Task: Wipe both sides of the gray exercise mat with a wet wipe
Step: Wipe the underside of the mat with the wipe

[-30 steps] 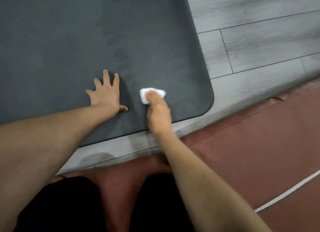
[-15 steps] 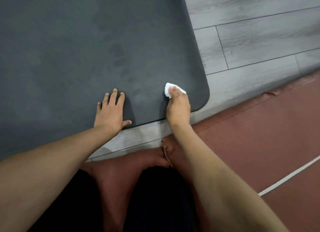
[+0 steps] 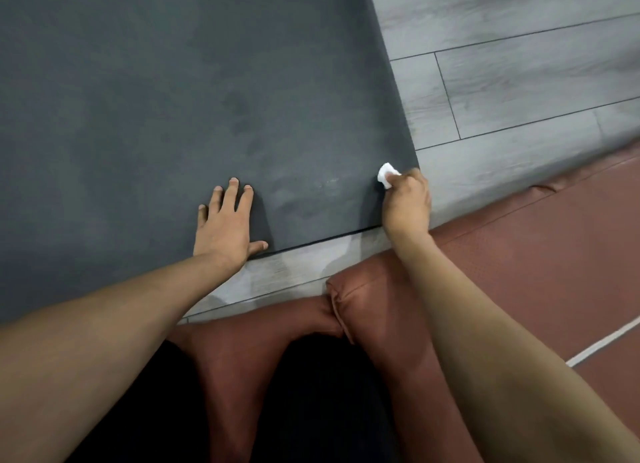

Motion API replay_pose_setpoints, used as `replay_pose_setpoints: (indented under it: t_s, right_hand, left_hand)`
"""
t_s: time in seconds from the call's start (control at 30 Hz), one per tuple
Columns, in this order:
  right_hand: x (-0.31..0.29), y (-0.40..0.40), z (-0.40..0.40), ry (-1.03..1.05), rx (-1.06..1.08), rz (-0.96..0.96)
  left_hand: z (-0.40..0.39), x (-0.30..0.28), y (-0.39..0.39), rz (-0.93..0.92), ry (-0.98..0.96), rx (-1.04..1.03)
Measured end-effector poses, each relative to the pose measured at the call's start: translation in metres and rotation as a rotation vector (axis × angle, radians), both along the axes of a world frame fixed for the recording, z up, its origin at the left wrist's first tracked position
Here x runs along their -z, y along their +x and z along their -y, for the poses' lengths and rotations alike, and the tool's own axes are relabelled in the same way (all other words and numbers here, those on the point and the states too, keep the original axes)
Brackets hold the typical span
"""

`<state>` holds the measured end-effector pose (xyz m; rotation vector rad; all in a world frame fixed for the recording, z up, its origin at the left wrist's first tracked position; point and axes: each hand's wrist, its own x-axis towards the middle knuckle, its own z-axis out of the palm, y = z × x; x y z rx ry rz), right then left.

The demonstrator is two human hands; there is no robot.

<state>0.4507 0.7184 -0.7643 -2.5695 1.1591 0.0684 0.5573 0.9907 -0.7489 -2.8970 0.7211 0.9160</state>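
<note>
Two hands on one gray mat [image 3: 173,116]
The left hand [image 3: 223,227] lies flat, fingers straight; the right hand [image 3: 407,203] grasps one crumpled white wipe [image 3: 386,174] at the mat's near right corner, on gray plank floor [image 3: 519,82].

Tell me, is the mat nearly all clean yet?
Not yet. Damp-looking streaks on the mat near the left hand suggest that part is wiped. The right hand holds the wipe at the mat's near right corner. The underside looks untouched, since the mat lies flat, so flipping and wiping it remains.
</note>
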Motion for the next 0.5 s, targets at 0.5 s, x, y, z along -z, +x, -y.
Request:
replay_pose_setpoints:
  t_s: [0.5]
  right_hand:
    - [-0.002,0.000,-0.029,0.023,-0.125,0.007]
  left_hand:
    - [-0.003,0.003,0.001,0.003,-0.028,-0.003]
